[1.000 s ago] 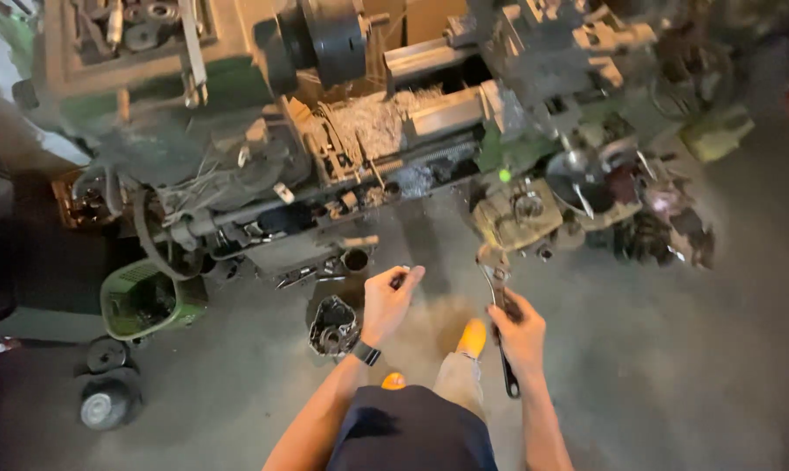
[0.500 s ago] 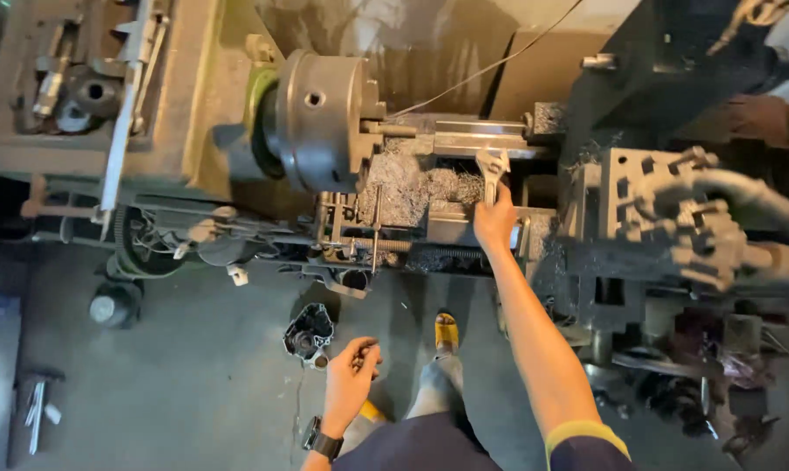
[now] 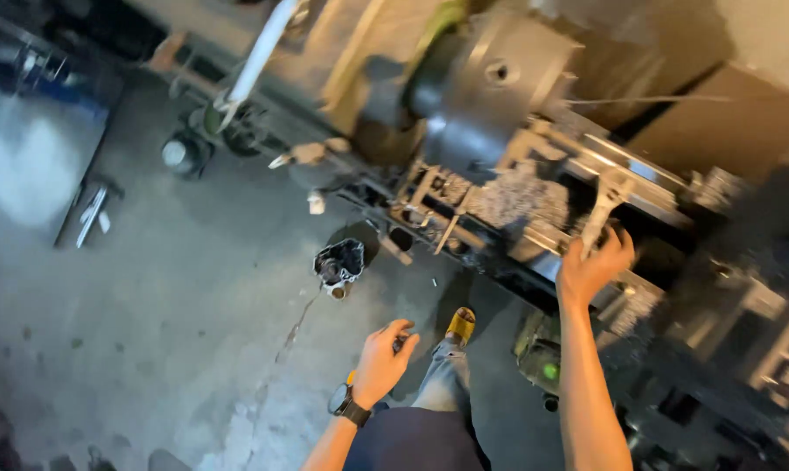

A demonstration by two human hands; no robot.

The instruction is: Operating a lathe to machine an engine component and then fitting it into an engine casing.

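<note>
My right hand (image 3: 589,269) reaches up to the lathe bed (image 3: 656,179), fingers spread at the lower end of a silver open-end wrench (image 3: 605,202) that lies on the bed. Whether the fingertips still touch the wrench is unclear. My left hand (image 3: 382,362), with a dark watch (image 3: 342,402) on its wrist, hangs low over the concrete floor with fingers curled in; nothing is clearly in it. The big grey lathe chuck (image 3: 492,80) is above and to the left of the wrench. A heap of metal chips (image 3: 518,199) lies between them.
A small dark metal part (image 3: 340,263) stands on the floor in front of the lathe. My yellow-toed shoe (image 3: 461,324) is beside the machine base, near a green button (image 3: 549,371). Loose tools (image 3: 92,215) and a round can (image 3: 181,153) sit at the left.
The view swung left and closer to the floor. My right hand went from gripping the raised wrench to spread fingers at its end on the bed. My left hand's fingers curled in.
</note>
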